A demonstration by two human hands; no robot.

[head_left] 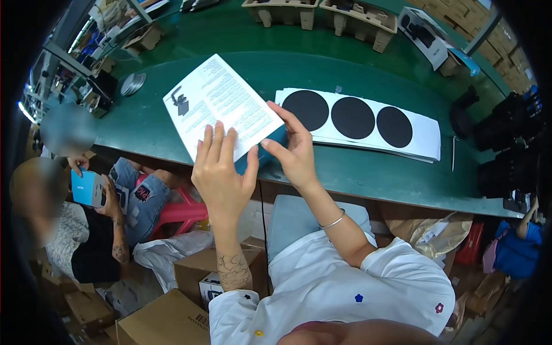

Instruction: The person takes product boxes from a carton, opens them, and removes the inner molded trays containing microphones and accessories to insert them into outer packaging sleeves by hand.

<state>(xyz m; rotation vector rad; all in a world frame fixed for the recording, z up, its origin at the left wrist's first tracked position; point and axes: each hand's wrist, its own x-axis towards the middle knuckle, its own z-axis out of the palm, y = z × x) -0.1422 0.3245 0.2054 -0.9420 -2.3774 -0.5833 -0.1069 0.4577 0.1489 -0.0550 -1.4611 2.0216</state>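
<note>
A white printed box [215, 98] with a small picture of a black device, lines of text and a teal side is tilted over the green table. My left hand [223, 172] lies on its printed face, fingers stretched out and thumb apart near the lower edge. With fingers and thumb at the right-hand corner, my right hand [294, 150] grips the same box. Just right of that hand, a stack of white sheets [428, 135] bears three black discs [352, 118] in a row on the table.
Cardboard trays [359, 22] and an opened white box [424, 37] stand at the back. Black devices [509, 135] crowd the right end; round metal discs [133, 84] lie at left. A co-worker holding a blue box [87, 187] sits at left. Cartons [164, 319] stand below.
</note>
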